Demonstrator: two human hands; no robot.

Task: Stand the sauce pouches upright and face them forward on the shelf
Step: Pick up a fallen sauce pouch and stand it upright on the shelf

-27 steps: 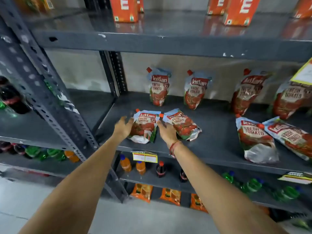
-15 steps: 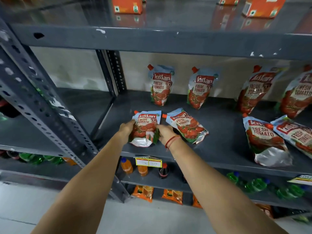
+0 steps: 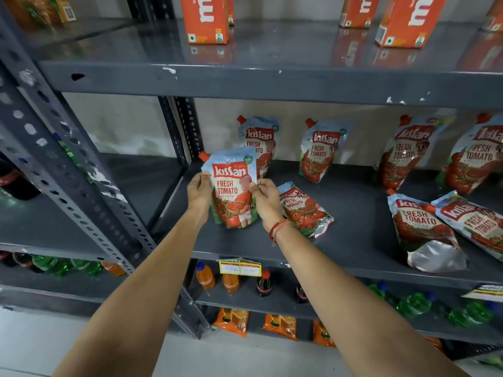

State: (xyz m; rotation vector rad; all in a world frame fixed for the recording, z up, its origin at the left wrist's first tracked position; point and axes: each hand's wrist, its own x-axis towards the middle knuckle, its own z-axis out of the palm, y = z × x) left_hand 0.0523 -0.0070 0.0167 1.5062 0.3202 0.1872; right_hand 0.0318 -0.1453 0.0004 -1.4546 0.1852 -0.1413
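Note:
A tomato ketchup pouch (image 3: 234,189) stands upright near the front left of the grey shelf (image 3: 353,240), label towards me. My left hand (image 3: 198,190) grips its left edge and my right hand (image 3: 265,197) grips its right edge. Just to the right a second pouch (image 3: 304,210) lies flat. Two more flat pouches (image 3: 419,229) (image 3: 473,221) lie at the right. Several pouches stand upright against the back wall, among them one (image 3: 261,140) behind the held pouch and another (image 3: 318,151) to its right.
Orange cartons (image 3: 206,20) stand on the shelf above. A perforated steel post (image 3: 81,191) rises at the left. A yellow price tag (image 3: 239,266) hangs on the shelf's front edge. Drink bottles (image 3: 231,281) fill the shelf below.
The left pouch lay flat on the shelf; both hands took it by its sides and raised it upright, label forward. The camera moved closer.

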